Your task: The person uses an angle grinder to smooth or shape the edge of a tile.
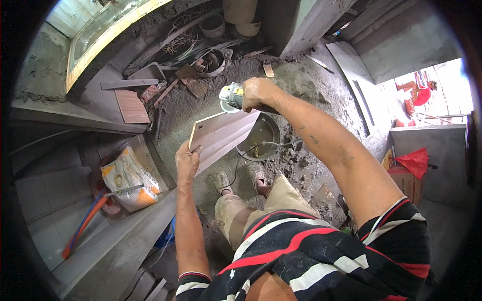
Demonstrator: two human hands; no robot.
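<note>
My left hand (187, 161) grips the lower left edge of a light brown board or tile (221, 138), held tilted in the air. My right hand (256, 93) is closed on an angle grinder (232, 92), its pale disc at the tile's upper right edge. Beneath them sits a round basin of murky water (258, 129), partly hidden by the tile. A dark cord loops across the basin and down by my feet.
Buckets (211, 27) and scrap pieces crowd the upper wall. A cement sack (131, 180) lies lower left. A leaning panel (351, 80) stands right, near a red umbrella (409, 163) and cardboard box (404, 188). Another person (419, 90) is visible through the opening. Rubble covers the floor.
</note>
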